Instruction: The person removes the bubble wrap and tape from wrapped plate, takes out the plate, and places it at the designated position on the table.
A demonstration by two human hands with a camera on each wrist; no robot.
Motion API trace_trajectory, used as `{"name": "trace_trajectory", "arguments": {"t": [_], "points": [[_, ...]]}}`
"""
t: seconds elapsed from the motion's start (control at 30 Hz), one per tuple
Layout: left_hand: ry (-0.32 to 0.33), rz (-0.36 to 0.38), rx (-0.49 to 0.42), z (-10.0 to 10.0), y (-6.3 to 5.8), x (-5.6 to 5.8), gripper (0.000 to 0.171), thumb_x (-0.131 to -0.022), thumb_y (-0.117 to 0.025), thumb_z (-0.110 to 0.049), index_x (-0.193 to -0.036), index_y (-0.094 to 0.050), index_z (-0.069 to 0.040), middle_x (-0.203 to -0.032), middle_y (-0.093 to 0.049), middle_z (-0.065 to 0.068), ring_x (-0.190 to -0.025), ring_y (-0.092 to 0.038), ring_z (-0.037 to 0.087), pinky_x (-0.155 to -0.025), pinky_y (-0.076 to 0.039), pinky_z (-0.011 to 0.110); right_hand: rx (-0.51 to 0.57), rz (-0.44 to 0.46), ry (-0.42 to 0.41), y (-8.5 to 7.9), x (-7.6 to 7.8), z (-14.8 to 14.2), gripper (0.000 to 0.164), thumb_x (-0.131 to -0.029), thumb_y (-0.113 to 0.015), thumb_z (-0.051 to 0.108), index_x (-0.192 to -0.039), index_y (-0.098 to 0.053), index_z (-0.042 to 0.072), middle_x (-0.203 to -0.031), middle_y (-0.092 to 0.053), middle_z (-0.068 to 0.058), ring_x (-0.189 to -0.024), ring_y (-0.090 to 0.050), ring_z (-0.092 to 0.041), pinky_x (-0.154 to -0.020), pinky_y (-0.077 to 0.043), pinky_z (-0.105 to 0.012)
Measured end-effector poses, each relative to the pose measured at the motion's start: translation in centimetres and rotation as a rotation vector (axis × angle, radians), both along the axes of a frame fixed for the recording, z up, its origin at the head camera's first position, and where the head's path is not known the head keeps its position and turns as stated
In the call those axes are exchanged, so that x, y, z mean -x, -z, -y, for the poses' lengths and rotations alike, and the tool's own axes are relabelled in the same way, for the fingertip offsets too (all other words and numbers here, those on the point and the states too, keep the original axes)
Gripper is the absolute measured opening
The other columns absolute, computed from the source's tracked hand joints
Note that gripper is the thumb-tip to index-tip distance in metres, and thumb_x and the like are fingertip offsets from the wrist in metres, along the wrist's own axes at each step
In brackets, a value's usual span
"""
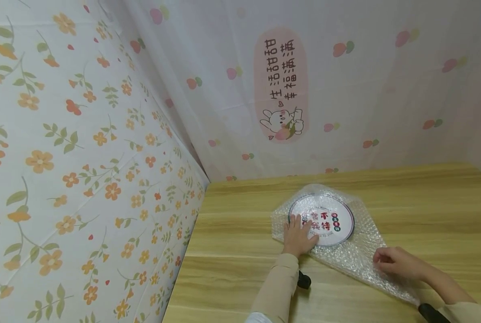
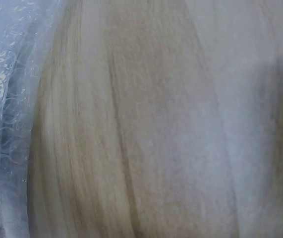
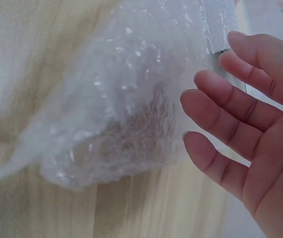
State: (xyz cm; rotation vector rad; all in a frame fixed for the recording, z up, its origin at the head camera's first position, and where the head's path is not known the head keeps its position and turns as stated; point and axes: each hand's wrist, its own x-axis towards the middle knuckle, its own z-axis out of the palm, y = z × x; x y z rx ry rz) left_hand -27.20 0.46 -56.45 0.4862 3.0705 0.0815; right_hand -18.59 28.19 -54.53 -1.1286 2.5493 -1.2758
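Head: left hand [image 1: 299, 236] rests on bubble-wrapped disc [image 1: 332, 220] (lettered 不, 待).

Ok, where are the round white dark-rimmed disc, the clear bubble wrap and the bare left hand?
Round white dark-rimmed disc [image 1: 325, 220]: head view, its printed centre.
Clear bubble wrap [image 1: 363, 252]: head view, stretch beside the disc.
Bare left hand [image 1: 298, 237]: head view, back of the hand.

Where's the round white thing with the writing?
In the head view, the round white thing is right of centre on the table, with bubble wrap around it and the left hand over its lower-left part.
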Motion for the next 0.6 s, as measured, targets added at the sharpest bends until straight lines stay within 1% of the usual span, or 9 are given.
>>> {"name": "trace_trajectory", "arguments": {"t": [0.13, 0.23, 0.33, 0.4, 0.47, 0.53, 0.6], "points": [[-0.012, 0.015, 0.006, -0.1, 0.2, 0.2, 0.057, -0.085, -0.031, -0.062, -0.137, -0.032, -0.039, -0.147, -0.018, -0.001, -0.134, -0.009, 0.019, -0.104, -0.016, 0.042, -0.017, -0.026, 0.036, -0.4, 0.1, 0.2, 0.013, -0.078, -0.058, -0.006, -0.08, -0.055, 0.006, -0.07, -0.049, 0.016, -0.061, -0.042, 0.005, -0.045, -0.037, -0.02], [-0.013, 0.011, 0.003, -0.1, 0.3, 0.2, 0.057, -0.084, -0.031, -0.062, -0.137, -0.032, -0.039, -0.146, -0.02, -0.001, -0.134, -0.009, 0.019, -0.103, -0.017, 0.043, -0.045, -0.034, 0.117, -0.7, 0.1, 0.5, 0.009, -0.079, -0.059, -0.003, -0.082, -0.057, 0.005, -0.073, -0.053, 0.013, -0.064, -0.046, 0.003, -0.05, -0.04, -0.021], [-0.015, 0.01, 0.007, -0.1, 0.2, 0.1, 0.058, -0.084, -0.031, -0.062, -0.137, -0.031, -0.039, -0.146, -0.019, -0.001, -0.134, -0.009, 0.02, -0.103, -0.017, 0.043, -0.076, -0.059, 0.208, -1.0, 0.2, 0.9, 0.008, -0.08, -0.061, 0.0, -0.087, -0.059, 0.002, -0.078, -0.056, 0.006, -0.068, -0.048, 0.0, -0.054, -0.043, -0.023], [-0.016, 0.01, 0.005, -0.1, 0.2, 0.1, 0.058, -0.084, -0.032, -0.062, -0.137, -0.031, -0.039, -0.146, -0.019, -0.001, -0.134, -0.009, 0.019, -0.103, -0.017, 0.043, -0.098, -0.092, 0.269, -1.2, 0.2, 1.0, 0.013, -0.079, -0.063, 0.001, -0.091, -0.059, 0.002, -0.082, -0.058, 0.0, -0.073, -0.05, -0.002, -0.056, -0.044, -0.025], [-0.015, 0.01, 0.001, -0.1, 0.2, 0.1, 0.058, -0.084, -0.032, -0.062, -0.137, -0.031, -0.039, -0.146, -0.019, 0.0, -0.134, -0.009, 0.02, -0.103, -0.017, 0.043, -0.113, -0.149, 0.315, -1.2, 0.3, 1.2, 0.019, -0.077, -0.065, 0.002, -0.095, -0.059, 0.0, -0.088, -0.059, -0.006, -0.078, -0.052, -0.006, -0.06, -0.046, -0.027], [-0.012, 0.01, -0.004, -0.1, 0.3, 0.2, 0.058, -0.084, -0.031, -0.062, -0.137, -0.031, -0.039, -0.146, -0.019, 0.0, -0.134, -0.009, 0.02, -0.103, -0.017, 0.043, -0.125, -0.215, 0.361, -1.3, 0.4, 1.5, 0.024, -0.074, -0.068, 0.002, -0.097, -0.06, 0.001, -0.094, -0.059, -0.009, -0.084, -0.053, -0.012, -0.065, -0.046, -0.026], [-0.009, 0.005, -0.012, -0.1, 0.3, 0.3, 0.058, -0.084, -0.031, -0.061, -0.137, -0.032, -0.038, -0.146, -0.02, 0.0, -0.134, -0.01, 0.02, -0.103, -0.017, 0.043, -0.133, -0.263, 0.392, -1.3, 0.6, 1.7, 0.028, -0.073, -0.069, 0.002, -0.099, -0.06, 0.001, -0.097, -0.059, -0.012, -0.088, -0.053, -0.019, -0.071, -0.043, -0.025]]}}
